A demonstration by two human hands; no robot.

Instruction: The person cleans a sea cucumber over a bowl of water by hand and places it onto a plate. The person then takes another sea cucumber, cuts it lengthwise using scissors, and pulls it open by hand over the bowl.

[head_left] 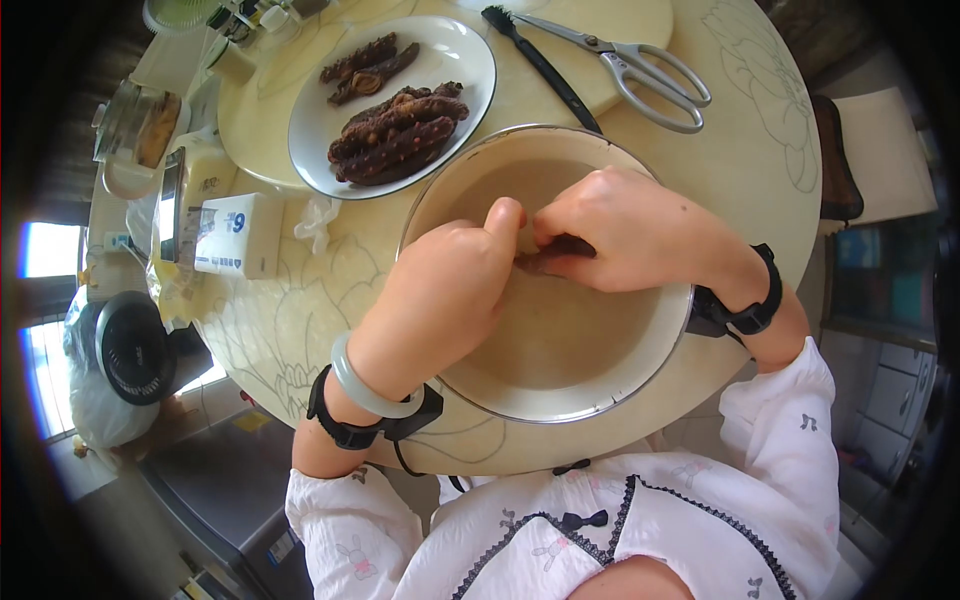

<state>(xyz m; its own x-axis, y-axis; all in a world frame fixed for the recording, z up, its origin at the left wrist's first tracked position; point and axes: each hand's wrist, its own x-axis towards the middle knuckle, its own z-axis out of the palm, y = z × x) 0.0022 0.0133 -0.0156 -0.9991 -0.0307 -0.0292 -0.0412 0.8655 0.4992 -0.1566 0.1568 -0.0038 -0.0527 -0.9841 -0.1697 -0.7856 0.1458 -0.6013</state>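
A wide enamel basin with cloudy water stands at the table's front edge. Over it my left hand and my right hand meet, fingers bent together. Between them is a small dark piece, partly hidden by the fingers. My right hand is closed on this piece. The left fingertips are mostly hidden behind the hand, its thumb pointing up. Behind the basin, a white plate holds several dark, bumpy sea cucumbers.
Scissors and a black brush lie behind the basin. To the left are a tissue pack, crumpled plastic, a glass container and small jars. A chair stands at the right.
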